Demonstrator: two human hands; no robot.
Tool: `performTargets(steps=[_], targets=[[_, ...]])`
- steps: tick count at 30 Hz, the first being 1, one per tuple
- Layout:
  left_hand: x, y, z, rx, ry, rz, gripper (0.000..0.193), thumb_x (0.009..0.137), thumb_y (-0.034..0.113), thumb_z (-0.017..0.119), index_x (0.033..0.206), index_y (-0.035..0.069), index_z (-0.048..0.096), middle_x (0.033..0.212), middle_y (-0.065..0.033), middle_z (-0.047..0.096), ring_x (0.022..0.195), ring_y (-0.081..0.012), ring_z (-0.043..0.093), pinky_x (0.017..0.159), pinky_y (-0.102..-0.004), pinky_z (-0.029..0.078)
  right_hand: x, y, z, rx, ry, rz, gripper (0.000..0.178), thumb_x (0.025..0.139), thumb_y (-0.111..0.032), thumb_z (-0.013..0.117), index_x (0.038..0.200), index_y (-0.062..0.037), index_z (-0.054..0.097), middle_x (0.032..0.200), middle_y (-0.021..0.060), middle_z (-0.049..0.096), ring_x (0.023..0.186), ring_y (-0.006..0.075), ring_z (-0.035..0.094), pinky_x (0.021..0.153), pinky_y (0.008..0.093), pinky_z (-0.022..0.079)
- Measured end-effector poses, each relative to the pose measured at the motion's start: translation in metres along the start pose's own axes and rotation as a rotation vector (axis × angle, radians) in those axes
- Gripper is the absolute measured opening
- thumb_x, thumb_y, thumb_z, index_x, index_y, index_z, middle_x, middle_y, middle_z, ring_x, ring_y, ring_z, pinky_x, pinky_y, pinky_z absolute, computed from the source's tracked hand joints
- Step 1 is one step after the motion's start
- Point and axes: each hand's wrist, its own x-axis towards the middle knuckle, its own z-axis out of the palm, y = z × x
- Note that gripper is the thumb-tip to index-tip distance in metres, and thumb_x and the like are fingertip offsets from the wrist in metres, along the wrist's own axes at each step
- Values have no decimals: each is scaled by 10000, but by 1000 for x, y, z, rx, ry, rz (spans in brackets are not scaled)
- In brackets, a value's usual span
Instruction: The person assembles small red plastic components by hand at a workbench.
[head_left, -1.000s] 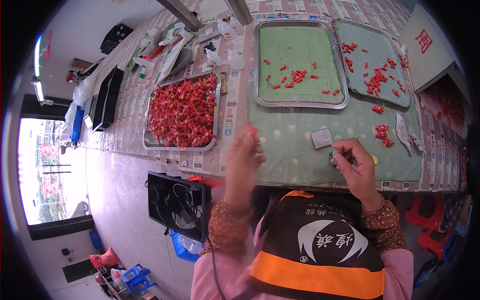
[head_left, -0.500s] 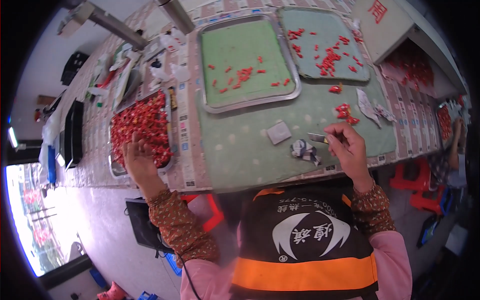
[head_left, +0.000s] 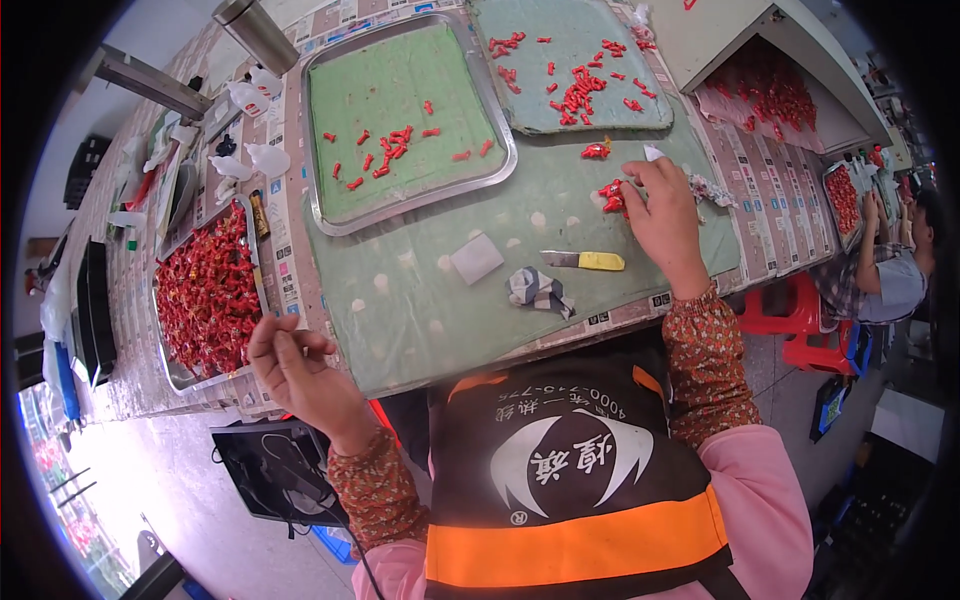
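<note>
My right hand [head_left: 665, 222] is over the right side of the green mat [head_left: 400, 330]. Its thumb and fingers close on a small cluster of glossy red pieces [head_left: 612, 196], partly hidden by the fingers. Below that hand a short knife [head_left: 588, 260] with a yellow handle lies on the mat. Beside it are a crumpled checked cloth [head_left: 540, 290] and a pale square block [head_left: 477, 259]. My left hand [head_left: 300, 380] hovers at the near right corner of a metal tray heaped with red pieces [head_left: 205, 295]. Its fingers are loosely bent and apart, with nothing visible in them.
A metal tray lined in green [head_left: 400, 205] and a pale green tray [head_left: 590, 118] hold scattered red pieces. White bottles [head_left: 268, 158] stand at the left, near a steel flask [head_left: 255, 35]. Another person [head_left: 890, 260] sits at the far right, by red stools [head_left: 785, 310].
My right hand has put the knife down on the mat and moved up onto the red pieces. My left hand has drawn back from the heaped tray. The whole view has shifted.
</note>
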Motion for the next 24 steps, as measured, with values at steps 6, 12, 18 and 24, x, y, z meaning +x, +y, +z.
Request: performTargets(steps=[6,12,18,24], targets=[[-43,-1,19,5,-150,-130,145,1012,112,500,1116,37,567,981,-71,649,688,-96,575,591,-237,483,6,4,2,8,-182,-16,183,811,-69,683,976,-19,624,923,105,582,912,286,561,816,385,453],[-72,1,35,34,-392,-306,121,1009,94,508,1098,34,565,951,-70,641,711,-91,574,617,-239,504,5,-4,-5,237,-192,45,151,807,-29,686,936,-22,607,900,79,577,850,212,572,749,324,466],[-94,16,64,-108,-626,-568,184,993,89,533,1166,30,515,1072,-95,608,800,-120,606,717,-270,563,-16,-70,-24,874,-344,120,141,841,-7,678,961,-27,607,885,10,548,778,90,533,683,238,440],[-95,11,75,-374,-591,-799,284,954,94,571,1214,43,470,1127,-90,577,894,-143,610,774,-292,555,-44,-124,-23,1039,-454,-23,150,843,-5,671,975,-36,609,882,27,546,761,111,551,682,258,454]])
